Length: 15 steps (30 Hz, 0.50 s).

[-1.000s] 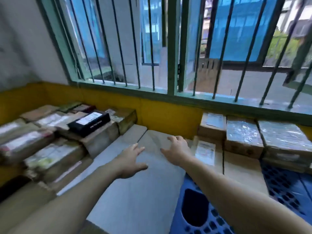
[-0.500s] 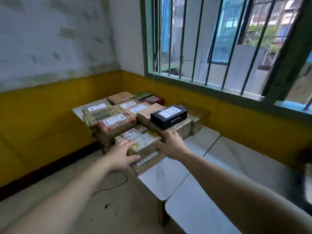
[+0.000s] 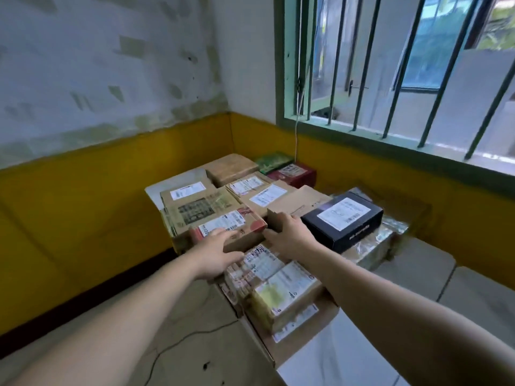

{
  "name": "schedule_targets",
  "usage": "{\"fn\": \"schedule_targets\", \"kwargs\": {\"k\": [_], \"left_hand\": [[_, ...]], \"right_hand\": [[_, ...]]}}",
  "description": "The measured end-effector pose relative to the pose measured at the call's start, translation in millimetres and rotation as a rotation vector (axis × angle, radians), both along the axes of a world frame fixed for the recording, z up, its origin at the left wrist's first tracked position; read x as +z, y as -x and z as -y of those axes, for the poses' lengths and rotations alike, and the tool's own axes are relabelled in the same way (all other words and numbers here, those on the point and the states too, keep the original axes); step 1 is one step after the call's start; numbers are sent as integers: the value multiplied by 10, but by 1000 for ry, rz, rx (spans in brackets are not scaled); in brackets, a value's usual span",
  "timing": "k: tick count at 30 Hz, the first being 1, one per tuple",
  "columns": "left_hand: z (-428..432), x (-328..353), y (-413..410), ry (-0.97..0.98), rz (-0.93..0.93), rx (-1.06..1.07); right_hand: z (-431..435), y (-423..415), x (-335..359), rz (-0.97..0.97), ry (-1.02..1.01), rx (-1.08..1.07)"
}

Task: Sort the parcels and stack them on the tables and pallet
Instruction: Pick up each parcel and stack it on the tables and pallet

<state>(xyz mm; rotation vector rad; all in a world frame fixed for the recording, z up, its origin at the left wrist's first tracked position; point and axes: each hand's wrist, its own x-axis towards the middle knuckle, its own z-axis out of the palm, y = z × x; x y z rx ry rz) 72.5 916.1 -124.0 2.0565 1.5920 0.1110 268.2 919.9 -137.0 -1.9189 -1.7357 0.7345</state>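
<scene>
Gripping flat brown cardboard parcel w/ red-edged white label (image 3: pixel 232 227) by its ends, fingers curled: L hand (image 3: pixel 218 250) near-left, R hand (image 3: pixel 289 236) right, long axis btwn them.

Black box (image 3: pixel 344 222), white label; brown parcel (image 3: pixel 237 224), red patches; green box (image 3: pixel 274 161); yellow wall band (image 3: pixel 83 213).

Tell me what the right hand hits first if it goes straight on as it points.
The plain brown carton just beyond the right hand, which grips the red-printed parcel; they may already touch.
</scene>
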Motion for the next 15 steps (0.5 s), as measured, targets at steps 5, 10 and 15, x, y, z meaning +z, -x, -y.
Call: {"fn": "schedule_targets", "kwargs": {"k": [5, 10, 15], "left_hand": [[-736, -17, 149, -9, -8, -65], [-1588, -200, 415, 2, 26, -181], [-2345, -261, 723, 30, 32, -281]], "right_hand": [[-689, 187, -32, 8, 31, -43], [-1376, 468, -158, -8, 31, -143], [-1873, 732, -310, -11, 82, -300]]}}
